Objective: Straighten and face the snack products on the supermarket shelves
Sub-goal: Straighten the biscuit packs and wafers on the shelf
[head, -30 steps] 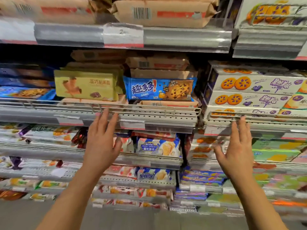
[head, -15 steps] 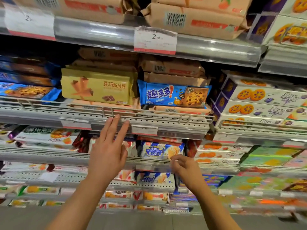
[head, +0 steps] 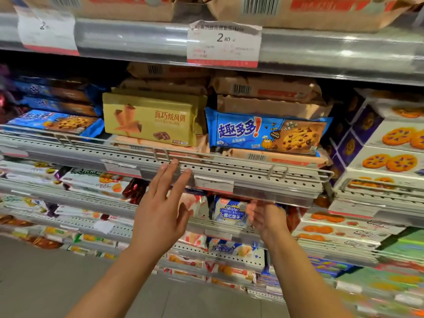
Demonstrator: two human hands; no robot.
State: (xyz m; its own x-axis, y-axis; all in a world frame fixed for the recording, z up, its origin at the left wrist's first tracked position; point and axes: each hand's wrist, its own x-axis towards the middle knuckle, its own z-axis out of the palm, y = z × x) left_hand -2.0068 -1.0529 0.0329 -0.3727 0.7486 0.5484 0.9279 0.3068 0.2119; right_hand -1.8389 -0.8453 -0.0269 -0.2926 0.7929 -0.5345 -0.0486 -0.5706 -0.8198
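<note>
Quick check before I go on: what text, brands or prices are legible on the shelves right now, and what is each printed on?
"2.80": price tag on the upper shelf rail; its small print is blurred.
"真巧炫风筒": gold box.
"趣多多!": blue cookie pack.
"Wafer" and "威化饼干": wafer pack on the shelf below.
Barcode digits, the left tag, purple-and-white cookie boxes and lower shelf labels: too blurred.

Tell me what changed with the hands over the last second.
The right hand dropped from the upper shelf rail to the shelf below and now reaches at the wafer biscuit pack; whether it has a grip is unclear. The left hand stayed open, fingertips at the perforated shelf edge. The blue cookie pack is unmoved.
</note>
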